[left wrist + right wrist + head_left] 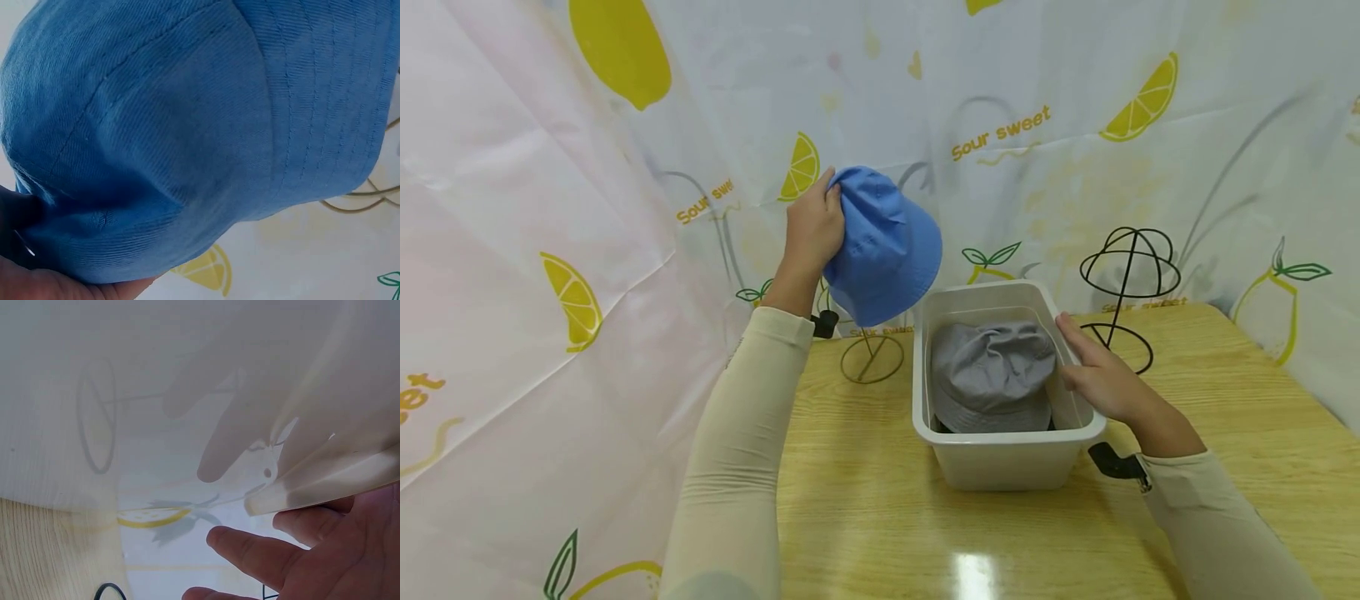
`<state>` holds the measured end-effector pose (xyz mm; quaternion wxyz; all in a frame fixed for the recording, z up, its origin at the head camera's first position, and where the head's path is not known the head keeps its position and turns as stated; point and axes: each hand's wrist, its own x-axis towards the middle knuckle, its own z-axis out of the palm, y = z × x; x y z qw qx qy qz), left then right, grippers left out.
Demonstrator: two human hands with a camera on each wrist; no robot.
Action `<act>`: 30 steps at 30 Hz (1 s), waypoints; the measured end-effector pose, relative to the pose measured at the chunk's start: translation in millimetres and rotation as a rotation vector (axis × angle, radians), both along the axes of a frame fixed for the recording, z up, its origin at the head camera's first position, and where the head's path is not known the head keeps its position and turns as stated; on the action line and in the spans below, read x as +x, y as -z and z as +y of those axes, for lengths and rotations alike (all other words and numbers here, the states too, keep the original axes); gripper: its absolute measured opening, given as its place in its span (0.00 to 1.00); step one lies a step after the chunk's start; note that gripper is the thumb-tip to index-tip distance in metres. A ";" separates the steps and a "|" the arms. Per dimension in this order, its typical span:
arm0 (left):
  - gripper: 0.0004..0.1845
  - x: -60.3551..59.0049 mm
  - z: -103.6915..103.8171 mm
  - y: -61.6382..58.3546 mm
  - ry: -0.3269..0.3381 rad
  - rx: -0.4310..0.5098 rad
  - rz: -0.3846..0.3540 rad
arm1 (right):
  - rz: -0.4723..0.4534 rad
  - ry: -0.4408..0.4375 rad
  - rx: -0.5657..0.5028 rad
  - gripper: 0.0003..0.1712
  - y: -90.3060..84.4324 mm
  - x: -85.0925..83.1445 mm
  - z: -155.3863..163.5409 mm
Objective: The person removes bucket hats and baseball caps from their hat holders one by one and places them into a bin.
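Note:
My left hand grips the crown of a blue bucket hat, holding it raised left of a white plastic bin. Thumb and fingers pinch the crown fabric in the left wrist view, where the stitched hat fills most of the picture. My right hand holds the bin's right rim, its thumb at the rim's top. Fingers stretch out below the rim on the outer side in the right wrist view. A crumpled grey bucket hat lies inside the bin.
A black wire hat stand stands behind the bin to the right. Behind the blue hat is a gold wire stand, its round base showing. Everything stands on a wood-grain table before a lemon-print curtain.

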<state>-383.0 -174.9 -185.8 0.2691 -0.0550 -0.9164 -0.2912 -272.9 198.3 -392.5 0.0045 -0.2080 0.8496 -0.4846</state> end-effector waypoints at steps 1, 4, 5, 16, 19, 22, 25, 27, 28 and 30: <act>0.27 1.0 1.9 -0.9 0.003 0.003 0.002 | -0.001 0.001 0.001 0.54 0.0 0.0 0.0; 0.27 4.4 7.1 -2.8 0.015 0.022 -0.001 | 0.000 0.002 0.003 0.54 0.3 -0.4 0.0; 0.27 5.2 8.6 -3.4 0.018 0.028 -0.005 | -0.001 0.001 0.002 0.54 0.4 -0.6 0.0; 0.25 14.2 27.3 -5.7 0.066 0.101 -0.044 | 0.002 -0.007 -0.016 0.54 1.3 -1.5 1.4; 0.25 15.5 34.2 -5.7 0.076 0.114 -0.061 | 0.000 -0.001 -0.012 0.54 2.0 -1.7 1.8; 0.25 17.0 41.3 -5.6 0.088 0.124 -0.075 | -0.002 0.001 -0.011 0.54 2.6 -1.7 2.0; 0.25 18.7 47.2 -4.4 0.100 0.150 -0.090 | -0.002 0.001 -0.006 0.54 2.7 -1.6 1.8; 0.25 20.4 50.7 -3.2 0.112 0.173 -0.108 | -0.004 0.001 -0.007 0.54 2.2 -1.5 1.5; 0.25 21.0 52.4 -2.4 0.118 0.186 -0.113 | -0.005 -0.001 -0.008 0.54 2.0 -1.5 1.4; 0.24 21.8 55.5 -0.8 0.132 0.212 -0.125 | -0.009 -0.004 -0.011 0.54 1.5 -1.8 1.0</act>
